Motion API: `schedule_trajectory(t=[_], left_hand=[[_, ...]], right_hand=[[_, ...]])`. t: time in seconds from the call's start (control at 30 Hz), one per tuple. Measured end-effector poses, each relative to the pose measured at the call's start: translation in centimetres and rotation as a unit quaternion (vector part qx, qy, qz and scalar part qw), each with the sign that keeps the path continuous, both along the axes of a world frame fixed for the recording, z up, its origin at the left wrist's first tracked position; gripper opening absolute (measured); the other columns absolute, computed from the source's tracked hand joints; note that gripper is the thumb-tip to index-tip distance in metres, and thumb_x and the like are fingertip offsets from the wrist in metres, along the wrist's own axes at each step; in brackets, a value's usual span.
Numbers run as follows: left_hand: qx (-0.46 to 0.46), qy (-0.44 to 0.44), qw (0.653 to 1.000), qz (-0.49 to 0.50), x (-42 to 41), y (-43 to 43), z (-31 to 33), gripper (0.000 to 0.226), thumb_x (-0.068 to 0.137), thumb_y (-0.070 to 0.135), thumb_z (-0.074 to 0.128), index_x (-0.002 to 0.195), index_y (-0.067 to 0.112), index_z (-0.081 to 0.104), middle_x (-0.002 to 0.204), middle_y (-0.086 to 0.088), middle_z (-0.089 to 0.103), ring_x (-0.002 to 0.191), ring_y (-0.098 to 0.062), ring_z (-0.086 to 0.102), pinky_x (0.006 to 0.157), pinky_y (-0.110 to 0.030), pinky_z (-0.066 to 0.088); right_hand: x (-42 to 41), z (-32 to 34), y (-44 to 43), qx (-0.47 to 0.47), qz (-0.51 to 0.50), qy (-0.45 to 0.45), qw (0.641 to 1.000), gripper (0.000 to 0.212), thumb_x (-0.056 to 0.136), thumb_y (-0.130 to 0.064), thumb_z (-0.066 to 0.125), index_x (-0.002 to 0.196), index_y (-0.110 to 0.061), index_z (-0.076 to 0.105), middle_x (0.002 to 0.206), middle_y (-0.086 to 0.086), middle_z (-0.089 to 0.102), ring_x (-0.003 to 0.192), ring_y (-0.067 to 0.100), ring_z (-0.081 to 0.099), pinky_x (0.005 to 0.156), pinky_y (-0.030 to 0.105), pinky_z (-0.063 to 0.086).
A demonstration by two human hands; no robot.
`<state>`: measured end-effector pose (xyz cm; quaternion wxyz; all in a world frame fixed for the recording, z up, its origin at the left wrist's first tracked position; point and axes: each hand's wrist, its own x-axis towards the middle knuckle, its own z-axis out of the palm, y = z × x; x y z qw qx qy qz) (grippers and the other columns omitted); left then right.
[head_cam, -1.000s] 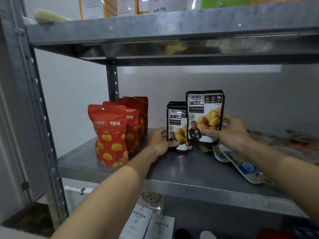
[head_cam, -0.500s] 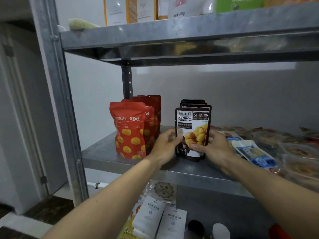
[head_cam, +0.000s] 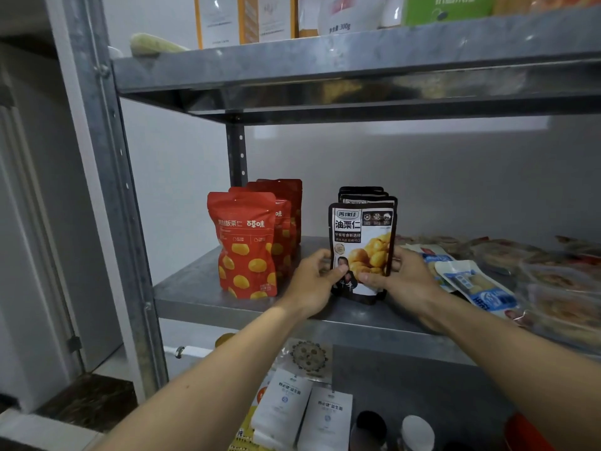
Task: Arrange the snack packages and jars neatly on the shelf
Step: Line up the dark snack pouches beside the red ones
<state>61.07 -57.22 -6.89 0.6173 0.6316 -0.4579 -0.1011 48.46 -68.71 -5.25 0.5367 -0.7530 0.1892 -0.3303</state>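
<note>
A black chestnut pouch stands upright at the front of a row of matching black pouches on the middle metal shelf. My left hand grips its lower left edge, thumb on the front. My right hand grips its lower right edge, thumb on the front too. To the left stands a row of red chestnut pouches, upright and apart from my hands.
Loose blue-and-white packets and clear-wrapped snack packs lie flat on the shelf's right side. The upper shelf carries boxes and bags. White sachets and jar lids sit on the level below. A steel upright stands left.
The black pouch held up in my right hand came down to the front of the black row. My left hand moved onto it, and both hands now hold it.
</note>
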Motion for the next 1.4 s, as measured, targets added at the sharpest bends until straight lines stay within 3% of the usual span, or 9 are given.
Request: schedule_trajectory(t=[0.1,0.4,0.7,0.87,1.0,1.1,1.2,1.3,1.4], left_hand=[[-0.003,0.002,1.000,0.009,0.3,-0.1,-0.1,0.009,0.093,0.018,0.061,0.098,0.024,0.058,0.092,0.002,0.066,0.090,-0.013,0.063,0.075,-0.022,0.048],[0.014,-0.030,0.999,0.007,0.5,-0.3,-0.2,0.015,0.090,0.006,0.061,0.102,0.015,0.060,0.087,0.006,0.065,0.089,-0.014,0.062,0.087,-0.028,0.049],[0.028,-0.042,0.999,-0.001,0.2,-0.2,0.1,0.014,0.090,0.008,0.062,0.102,0.015,0.060,0.090,0.006,0.066,0.090,-0.012,0.062,0.085,-0.022,0.047],[0.012,0.036,0.999,0.034,0.0,0.0,0.8,0.032,0.096,0.042,0.049,0.110,0.018,0.063,0.106,0.003,0.068,0.103,-0.013,0.062,0.093,-0.030,0.047],[-0.043,0.180,0.981,0.050,0.4,-0.8,1.7,0.057,0.096,0.052,0.038,0.136,0.013,0.050,0.136,-0.003,0.054,0.124,-0.019,0.051,0.109,-0.038,0.035],[-0.023,0.214,0.976,0.023,0.1,-1.5,2.0,0.082,0.082,0.075,0.035,0.143,0.020,0.043,0.147,0.000,0.043,0.135,-0.019,0.039,0.116,-0.042,0.023],[0.003,0.232,0.972,-0.025,0.4,-2.5,1.9,0.089,0.068,0.089,0.034,0.129,0.029,0.059,0.139,-0.002,0.054,0.129,-0.019,0.048,0.113,-0.045,0.028],[0.001,0.227,0.973,-0.052,0.3,-3.1,2.2,0.062,0.095,0.062,0.017,0.104,0.029,0.068,0.111,0.001,0.071,0.099,-0.010,0.067,0.088,-0.027,0.049],[0.009,0.204,0.976,-0.077,0.3,-3.3,2.0,0.063,0.098,0.057,0.009,0.100,0.031,0.066,0.087,0.013,0.074,0.080,0.001,0.069,0.070,-0.016,0.049]], right_hand=[[0.1,-0.2,-0.1,-0.004,-0.010,0.009,1.000,0.049,0.072,-0.006,0.083,0.116,-0.013,0.063,0.106,-0.001,0.072,0.097,0.012,0.068,0.086,0.026,0.053],[-0.2,0.1,0.2,-0.003,0.000,0.052,0.999,0.046,0.067,0.000,0.084,0.101,-0.023,0.063,0.098,-0.006,0.071,0.090,0.007,0.066,0.072,0.017,0.048],[-0.7,0.1,0.0,-0.001,0.007,0.058,0.998,0.051,0.066,-0.002,0.085,0.108,-0.021,0.063,0.104,-0.003,0.071,0.098,0.013,0.066,0.093,0.031,0.050],[-1.3,0.4,0.1,0.036,-0.027,-0.026,0.999,0.034,0.074,0.000,0.068,0.106,-0.008,0.059,0.095,0.012,0.069,0.080,0.019,0.064,0.077,0.033,0.052],[-0.6,0.7,-1.6,0.088,-0.123,-0.099,0.984,0.060,0.053,-0.020,0.052,0.112,-0.016,0.061,0.117,0.009,0.063,0.110,0.026,0.058,0.096,0.043,0.047],[0.6,0.3,-2.8,0.156,-0.076,-0.103,0.980,0.073,0.063,-0.037,0.056,0.133,-0.018,0.054,0.133,0.007,0.058,0.123,0.026,0.054,0.106,0.045,0.040],[1.8,0.1,-2.9,0.193,-0.042,-0.095,0.976,0.043,0.089,-0.046,0.045,0.106,-0.016,0.071,0.107,0.006,0.073,0.102,0.021,0.067,0.092,0.040,0.050],[3.4,-0.9,-4.0,0.209,-0.006,-0.086,0.974,0.055,0.097,-0.051,0.034,0.094,-0.014,0.074,0.098,0.011,0.075,0.088,0.024,0.070,0.079,0.037,0.055],[3.9,-1.5,-4.2,0.204,0.005,-0.090,0.975,0.061,0.097,-0.057,0.029,0.073,-0.019,0.071,0.076,0.007,0.072,0.060,0.018,0.066,0.046,0.023,0.049]])
